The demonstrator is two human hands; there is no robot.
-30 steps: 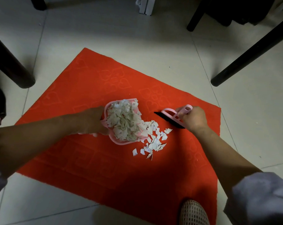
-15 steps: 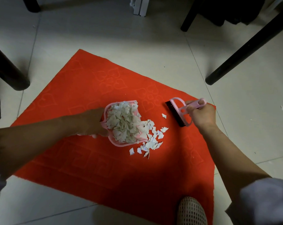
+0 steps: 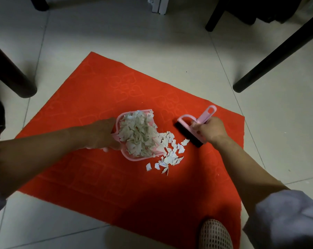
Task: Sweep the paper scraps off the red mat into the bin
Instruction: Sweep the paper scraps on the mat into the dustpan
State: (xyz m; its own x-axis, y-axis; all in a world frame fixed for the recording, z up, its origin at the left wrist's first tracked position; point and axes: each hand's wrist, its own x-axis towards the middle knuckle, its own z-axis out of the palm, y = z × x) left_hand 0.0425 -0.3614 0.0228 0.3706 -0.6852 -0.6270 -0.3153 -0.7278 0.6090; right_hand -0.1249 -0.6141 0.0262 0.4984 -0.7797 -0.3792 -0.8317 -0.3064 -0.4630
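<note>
Red mat (image 3: pixel 101 178) fills my view on the tiled floor. My left hand (image 3: pixel 101 134) grips the heaped pink dustpan (image 3: pixel 134 157); my right hand (image 3: pixel 210 129) clasps the pink brush (image 3: pixel 190 131). Loose paper scraps (image 3: pixel 170 155) lie at the pan's lip. I'd keep the lip flat and brush with short, low strokes. No bin in sight.

The right hand (image 3: pixel 212 130) has drawn the brush (image 3: pixel 190 131) back leftward, its bristles now just beside the loose scraps (image 3: pixel 172 153)
</note>
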